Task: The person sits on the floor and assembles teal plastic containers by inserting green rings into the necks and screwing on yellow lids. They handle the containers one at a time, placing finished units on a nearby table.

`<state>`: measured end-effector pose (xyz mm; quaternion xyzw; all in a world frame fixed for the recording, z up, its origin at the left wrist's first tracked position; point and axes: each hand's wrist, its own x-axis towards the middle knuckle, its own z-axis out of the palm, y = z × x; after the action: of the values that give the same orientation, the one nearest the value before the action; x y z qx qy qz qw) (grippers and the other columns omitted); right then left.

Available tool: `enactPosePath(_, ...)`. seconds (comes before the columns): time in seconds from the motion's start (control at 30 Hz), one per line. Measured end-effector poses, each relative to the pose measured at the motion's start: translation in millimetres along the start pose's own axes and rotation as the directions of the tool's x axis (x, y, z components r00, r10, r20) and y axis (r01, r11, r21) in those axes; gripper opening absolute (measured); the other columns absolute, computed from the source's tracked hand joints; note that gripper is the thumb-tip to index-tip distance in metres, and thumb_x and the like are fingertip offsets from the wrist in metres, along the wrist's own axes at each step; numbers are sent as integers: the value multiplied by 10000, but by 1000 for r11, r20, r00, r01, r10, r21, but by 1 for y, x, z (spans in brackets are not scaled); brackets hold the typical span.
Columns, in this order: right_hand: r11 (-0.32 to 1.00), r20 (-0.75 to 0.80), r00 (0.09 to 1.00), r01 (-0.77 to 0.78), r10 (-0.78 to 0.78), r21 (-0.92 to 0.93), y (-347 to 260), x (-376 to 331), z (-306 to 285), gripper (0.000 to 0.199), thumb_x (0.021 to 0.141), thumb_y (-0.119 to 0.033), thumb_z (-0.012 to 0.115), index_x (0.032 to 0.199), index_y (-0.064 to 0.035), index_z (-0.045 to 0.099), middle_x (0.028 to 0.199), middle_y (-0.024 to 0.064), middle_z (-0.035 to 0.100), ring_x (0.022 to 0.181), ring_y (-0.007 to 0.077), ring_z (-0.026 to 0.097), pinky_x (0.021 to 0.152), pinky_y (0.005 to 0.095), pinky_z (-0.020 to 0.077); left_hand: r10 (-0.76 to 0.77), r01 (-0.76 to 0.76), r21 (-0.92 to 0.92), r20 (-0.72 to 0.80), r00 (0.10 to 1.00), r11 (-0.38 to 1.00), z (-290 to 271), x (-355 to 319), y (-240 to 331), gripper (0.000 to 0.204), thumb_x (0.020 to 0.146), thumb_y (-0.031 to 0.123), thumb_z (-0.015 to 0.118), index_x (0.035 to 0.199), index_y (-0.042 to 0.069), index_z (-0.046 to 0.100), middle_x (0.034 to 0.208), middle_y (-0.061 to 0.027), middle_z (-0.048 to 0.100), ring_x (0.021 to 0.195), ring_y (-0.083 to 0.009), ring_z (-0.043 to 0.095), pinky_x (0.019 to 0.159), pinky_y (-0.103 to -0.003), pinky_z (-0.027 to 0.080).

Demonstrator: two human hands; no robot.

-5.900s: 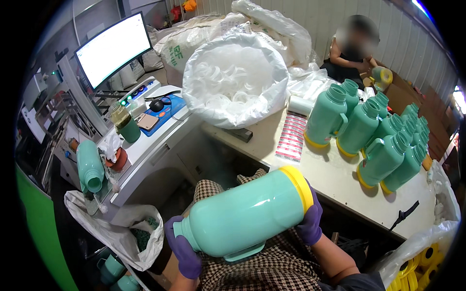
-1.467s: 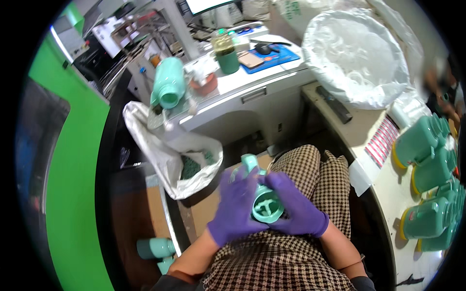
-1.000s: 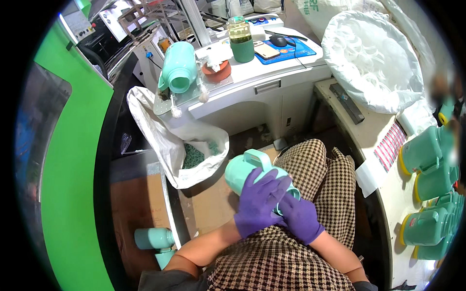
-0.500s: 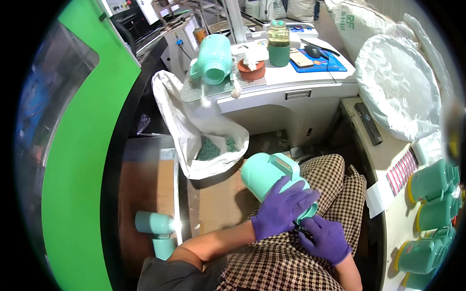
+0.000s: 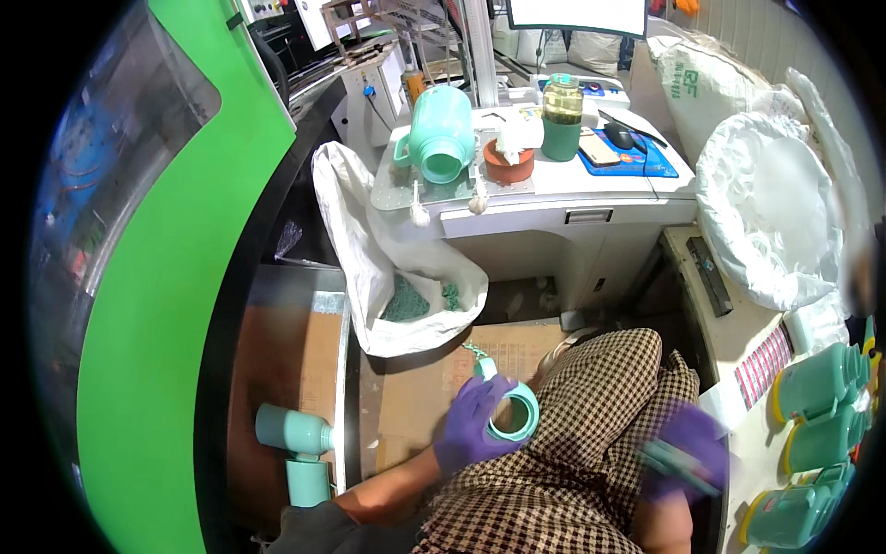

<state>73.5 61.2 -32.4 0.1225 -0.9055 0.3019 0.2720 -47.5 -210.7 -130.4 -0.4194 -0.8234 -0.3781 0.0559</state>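
Mint-green flask (image 5: 532,417), lower centre, is in the grip of the left hand (image 5: 472,427), its mouth facing the camera. Blurred at lower right, the farther right hand (image 5: 697,445) holds a greenish piece (image 5: 676,465).

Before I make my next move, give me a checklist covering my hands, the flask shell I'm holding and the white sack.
1. Left hand gripping the green flask shell: ok, near its mouth.
2. Shell's mouth uncovered: ok, facing the camera.
3. Right hand away from the shell: ok, apart.
4. Blurred teal object in the right hand identified: cannot tell.
5. White sack open: ok, green scraps visible inside.
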Motion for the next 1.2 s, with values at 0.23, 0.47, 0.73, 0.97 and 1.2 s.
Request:
enactPosePath(0.23,980,-182,974,159,-136,117,10,114,89,567,840,-225,788,1344,-37,609,1278,198,602,1188,367,586,1026,463,474,320,-322,26,-200,926,946,-12,32,23,450,630,260,955,903,48,667,1071,-173,679,970,-364,669,904,-524,512)
enactPosePath(0.47,879,-398,900,-35,-179,-476,85,104,-95,275,802,-130,791,1063,-106,708,1001,122,690,970,328,671,821,444,562,278,-287,-41,-151,949,957,-7,37,-4,441,589,223,966,643,103,545,1150,-189,688,1032,-408,670,976,-559,506)
enactPosePath(0.73,26,-229,479,-468,847,-883,244,117,-248,479,777,-454,831,1087,-94,777,1121,163,752,1050,350,715,927,459,548,413,-412,-53,-3,911,909,0,77,22,436,592,253,949,643,111,540,1046,-177,710,943,-368,692,988,-573,489)
enactPosePath(0.97,375,-362,881,-461,305,-805,231,115,-277,86,821,-167,768,868,-96,779,935,145,743,794,321,707,740,438,548,291,-294,-29,-83,953,955,7,61,11,393,616,296,936,739,127,603,1106,-143,718,982,-336,698,1022,-586,467)
enactPosePath(1.2,811,-212,818,-424,534,403,107,71,-121,309,965,-95,680,1268,-35,665,905,13,678,760,80,600,694,242,497,127,-142,-81,-166,978,987,0,60,9,585,625,254,954,1098,102,646,1217,-186,679,1156,-403,629,1074,-547,452)
